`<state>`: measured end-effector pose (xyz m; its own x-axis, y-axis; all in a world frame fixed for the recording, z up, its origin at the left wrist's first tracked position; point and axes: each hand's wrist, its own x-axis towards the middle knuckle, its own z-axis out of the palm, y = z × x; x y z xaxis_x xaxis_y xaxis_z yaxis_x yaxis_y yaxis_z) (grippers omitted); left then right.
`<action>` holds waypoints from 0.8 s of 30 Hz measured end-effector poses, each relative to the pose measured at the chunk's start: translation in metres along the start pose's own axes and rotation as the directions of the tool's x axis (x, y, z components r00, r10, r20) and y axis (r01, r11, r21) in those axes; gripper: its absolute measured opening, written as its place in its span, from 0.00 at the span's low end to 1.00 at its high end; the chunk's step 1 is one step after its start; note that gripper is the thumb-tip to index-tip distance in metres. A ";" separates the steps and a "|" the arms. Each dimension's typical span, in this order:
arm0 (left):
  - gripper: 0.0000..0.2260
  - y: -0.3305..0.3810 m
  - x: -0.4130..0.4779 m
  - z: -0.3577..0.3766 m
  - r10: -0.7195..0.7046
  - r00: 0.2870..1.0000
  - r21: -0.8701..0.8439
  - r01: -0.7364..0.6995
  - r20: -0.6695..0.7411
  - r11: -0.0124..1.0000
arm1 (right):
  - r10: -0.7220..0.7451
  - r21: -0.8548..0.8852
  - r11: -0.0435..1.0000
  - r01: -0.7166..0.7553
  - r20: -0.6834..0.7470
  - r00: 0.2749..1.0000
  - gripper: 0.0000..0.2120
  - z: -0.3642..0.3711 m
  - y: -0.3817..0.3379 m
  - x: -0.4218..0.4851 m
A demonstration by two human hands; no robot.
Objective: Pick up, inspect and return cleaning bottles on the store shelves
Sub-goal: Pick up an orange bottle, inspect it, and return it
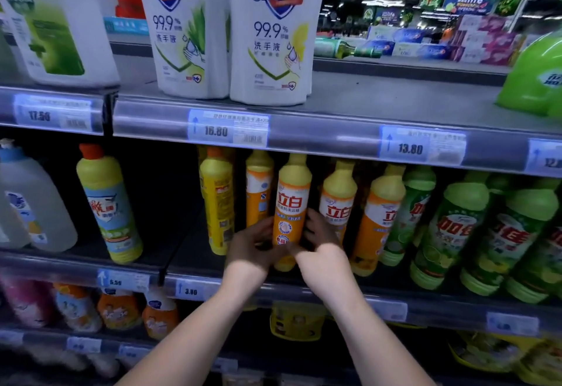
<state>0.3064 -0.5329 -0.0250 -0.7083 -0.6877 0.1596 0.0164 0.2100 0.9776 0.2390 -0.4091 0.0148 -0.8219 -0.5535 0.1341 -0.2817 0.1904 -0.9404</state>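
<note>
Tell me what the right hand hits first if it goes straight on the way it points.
The orange bottle: the right hand grips its right side, fingers aimed into the shelf, so nothing lies between. What stands behind the bottle is hidden.

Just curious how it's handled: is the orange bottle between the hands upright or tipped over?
Upright. The orange bottle has its cap up, base down, label reading straight; left hand and right hand grip its lower half.

We see only arms and hands. Left forearm point(194, 325) and right forearm point(362, 321) bare, wrist to bottom frame edge. Left hand point(251, 248) and right hand point(324, 253) bare too. Fingers motion-blurred, so we can't resolve finer detail.
</note>
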 end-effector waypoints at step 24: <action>0.17 -0.013 -0.009 -0.025 0.022 0.983 -0.002 -0.023 -0.183 1.000 | 0.036 -0.170 0.983 -0.063 -0.158 0.987 0.09 -0.004 -0.009 -0.036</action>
<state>0.3303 -0.5470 -0.0355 -0.5665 -0.7985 0.2038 0.0338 0.2246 0.9739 0.2692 -0.3874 0.0202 -0.8995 -0.4112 0.1478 -0.3093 0.3601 -0.8802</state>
